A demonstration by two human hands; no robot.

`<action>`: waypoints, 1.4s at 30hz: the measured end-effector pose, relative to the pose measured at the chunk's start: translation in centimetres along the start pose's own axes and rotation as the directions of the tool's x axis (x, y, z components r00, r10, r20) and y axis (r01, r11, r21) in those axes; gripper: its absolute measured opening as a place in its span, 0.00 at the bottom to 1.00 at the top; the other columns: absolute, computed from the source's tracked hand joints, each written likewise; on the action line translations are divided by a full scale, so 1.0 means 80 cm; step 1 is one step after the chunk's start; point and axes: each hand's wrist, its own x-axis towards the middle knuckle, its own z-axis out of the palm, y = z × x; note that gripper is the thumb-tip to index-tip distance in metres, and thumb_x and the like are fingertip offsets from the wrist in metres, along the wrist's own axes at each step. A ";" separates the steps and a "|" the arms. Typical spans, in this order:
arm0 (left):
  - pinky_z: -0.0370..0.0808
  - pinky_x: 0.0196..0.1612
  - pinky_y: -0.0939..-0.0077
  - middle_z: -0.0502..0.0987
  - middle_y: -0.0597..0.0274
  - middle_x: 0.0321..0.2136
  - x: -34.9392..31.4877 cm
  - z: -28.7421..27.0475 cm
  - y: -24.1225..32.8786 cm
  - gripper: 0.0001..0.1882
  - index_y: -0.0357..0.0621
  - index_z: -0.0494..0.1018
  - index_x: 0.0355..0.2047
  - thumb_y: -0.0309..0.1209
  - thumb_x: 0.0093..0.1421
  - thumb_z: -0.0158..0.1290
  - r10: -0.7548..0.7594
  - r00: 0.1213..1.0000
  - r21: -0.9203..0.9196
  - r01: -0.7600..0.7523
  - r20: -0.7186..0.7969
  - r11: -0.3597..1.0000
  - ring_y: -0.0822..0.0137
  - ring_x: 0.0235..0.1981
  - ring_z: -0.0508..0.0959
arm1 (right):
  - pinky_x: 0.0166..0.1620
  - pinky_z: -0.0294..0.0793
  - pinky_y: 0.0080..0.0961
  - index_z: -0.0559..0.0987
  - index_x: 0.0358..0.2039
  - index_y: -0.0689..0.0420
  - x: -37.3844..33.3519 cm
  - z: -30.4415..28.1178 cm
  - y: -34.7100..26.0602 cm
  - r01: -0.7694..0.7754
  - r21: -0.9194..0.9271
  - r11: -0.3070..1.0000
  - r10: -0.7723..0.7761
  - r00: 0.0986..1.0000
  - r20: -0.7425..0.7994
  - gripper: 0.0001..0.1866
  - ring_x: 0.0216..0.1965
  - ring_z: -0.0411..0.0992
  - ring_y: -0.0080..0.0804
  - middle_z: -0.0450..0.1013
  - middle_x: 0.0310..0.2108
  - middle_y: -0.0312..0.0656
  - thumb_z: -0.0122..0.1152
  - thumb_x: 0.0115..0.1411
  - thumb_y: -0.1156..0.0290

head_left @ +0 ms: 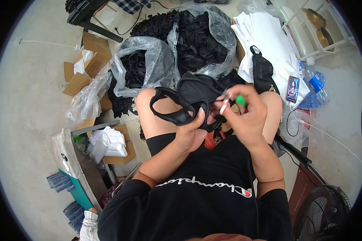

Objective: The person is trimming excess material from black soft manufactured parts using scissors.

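Observation:
Above my lap is a black moulded piece (pixel 197 90) with a padded oval panel and an open loop at its left. My left hand (pixel 191 134) is closed on its near edge, thumb on top. At the piece's right edge, my right hand (pixel 247 114) has its fingers bent together, smeared by motion. A pale band-like thing (pixel 224 107) shows among these fingers; its kind is unclear. Bright green (pixel 240 100) covers part of one finger. Below the piece, a red-orange object (pixel 210 141) lies partly hidden between my thighs.
Ahead stand clear plastic bags (pixel 142 66) filled with black pieces. White sheets (pixel 255 36), a black pouch (pixel 263 72) and a lit phone (pixel 293 89) are at right, by plastic bottles (pixel 317 82). Cardboard boxes (pixel 94 52) stand at left; a fan (pixel 321 213) is near right.

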 end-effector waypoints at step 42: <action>0.35 0.67 0.67 0.42 0.52 0.68 0.031 -0.076 0.071 0.17 0.39 0.75 0.39 0.40 0.58 0.50 0.648 0.758 0.572 -0.500 -0.075 0.651 0.66 0.69 0.43 | 0.25 0.58 0.16 0.64 0.47 0.52 -0.025 -0.070 0.013 -0.171 0.921 0.349 0.371 0.928 0.032 0.22 0.26 0.61 0.17 0.68 0.36 0.28 0.62 0.54 0.73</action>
